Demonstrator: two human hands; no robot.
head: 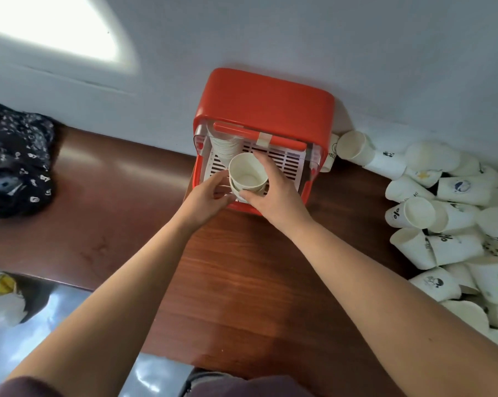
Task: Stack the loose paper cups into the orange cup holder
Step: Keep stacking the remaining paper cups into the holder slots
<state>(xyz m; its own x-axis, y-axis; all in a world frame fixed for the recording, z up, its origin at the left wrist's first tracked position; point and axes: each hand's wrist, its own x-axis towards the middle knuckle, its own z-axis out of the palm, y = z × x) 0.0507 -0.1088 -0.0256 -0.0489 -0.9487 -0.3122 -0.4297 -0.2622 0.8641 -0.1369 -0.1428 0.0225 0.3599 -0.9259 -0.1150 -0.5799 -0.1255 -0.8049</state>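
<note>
The orange cup holder (263, 104) stands against the wall on the brown table, its front open over a white slatted tray (285, 163). A stack of white cups (223, 146) leans inside at its left. At the holder's front, my right hand (273, 193) grips a white paper cup (247, 173) that sits nested in another cup. My left hand (206, 199) holds the lower cup from the left with its fingertips. A heap of loose paper cups (454, 219) lies on the table to the right.
A dark patterned cloth bag (15, 159) lies at the table's left end. A white plastic bag (3, 299) sits below the table's front edge at the left. The wall runs right behind the holder.
</note>
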